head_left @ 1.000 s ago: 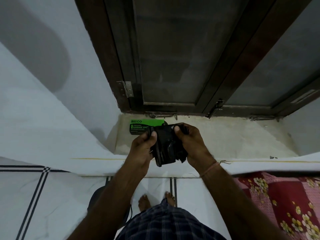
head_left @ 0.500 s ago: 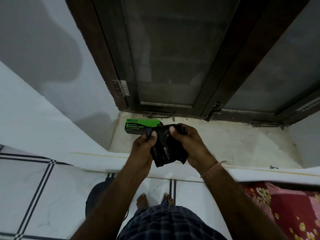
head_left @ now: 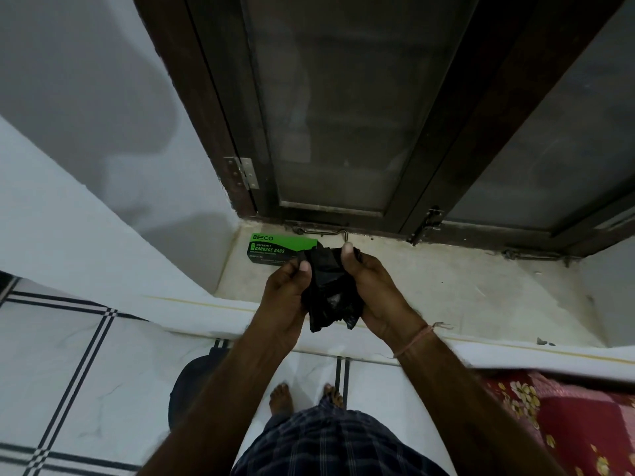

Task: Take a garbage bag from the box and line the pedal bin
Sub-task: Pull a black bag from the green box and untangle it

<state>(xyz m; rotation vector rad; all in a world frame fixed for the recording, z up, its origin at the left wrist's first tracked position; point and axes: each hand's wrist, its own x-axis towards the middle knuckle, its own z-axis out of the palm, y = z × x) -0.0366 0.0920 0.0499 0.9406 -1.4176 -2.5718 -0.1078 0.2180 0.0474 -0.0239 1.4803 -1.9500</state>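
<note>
A crumpled black garbage bag (head_left: 330,290) is held between both my hands over the window sill. My left hand (head_left: 285,297) pinches its left edge with thumb and fingers. My right hand (head_left: 374,293) grips its right side, thumb on top. Behind them a green and black box of garbage bags (head_left: 275,247) lies on the sill by the wall, its right end hidden by the bag. A dark round pedal bin (head_left: 192,389) stands on the floor below my left forearm, mostly hidden by the arm.
The pale stone sill (head_left: 464,286) runs under a dark-framed window (head_left: 343,115) with a hook latch (head_left: 323,231). White wall rises at left. The tiled floor (head_left: 68,372) has dark stripes. A red flowered cloth (head_left: 567,424) lies at lower right. My bare feet stand below.
The bag looks more bunched and crumpled between my hands. My view has shifted slightly, so the bin shows more under my left arm.
</note>
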